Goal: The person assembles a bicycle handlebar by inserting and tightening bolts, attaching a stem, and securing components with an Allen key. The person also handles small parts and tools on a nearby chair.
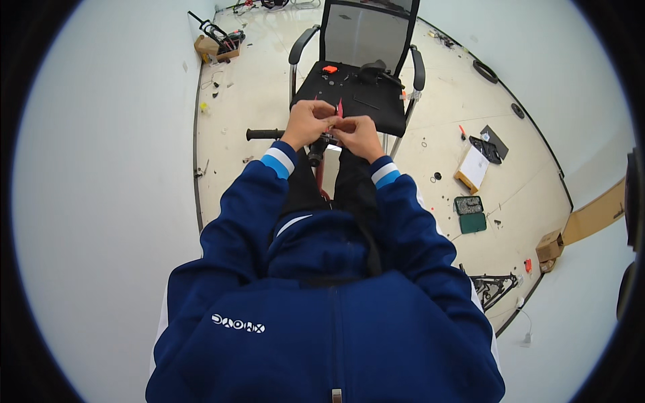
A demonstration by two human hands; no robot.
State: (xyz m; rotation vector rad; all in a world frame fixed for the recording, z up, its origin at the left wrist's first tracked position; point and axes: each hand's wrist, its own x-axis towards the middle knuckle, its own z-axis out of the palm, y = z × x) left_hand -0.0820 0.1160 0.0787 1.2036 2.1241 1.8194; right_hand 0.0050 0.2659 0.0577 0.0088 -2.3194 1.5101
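My left hand (309, 123) and my right hand (359, 136) meet close together in front of the chair seat, fingers closed in a pinch. Whatever lies between the fingertips is too small and too covered to make out. Just beyond them, a red pointed piece (340, 107) sticks up. Below the hands is a handlebar with a black rubber grip (264, 134) reaching out to the left. A second black cylindrical part (316, 153) points toward me, above a red tube (320, 180) between my legs.
A black office chair (310, 86) stands ahead, bearing an orange piece (329, 69), a hex key (366, 102) and a black saddle-like part (373, 70). On the floor to the right lie a green case (472, 222), a white-topped box (474, 166) and a black frame (494, 289).
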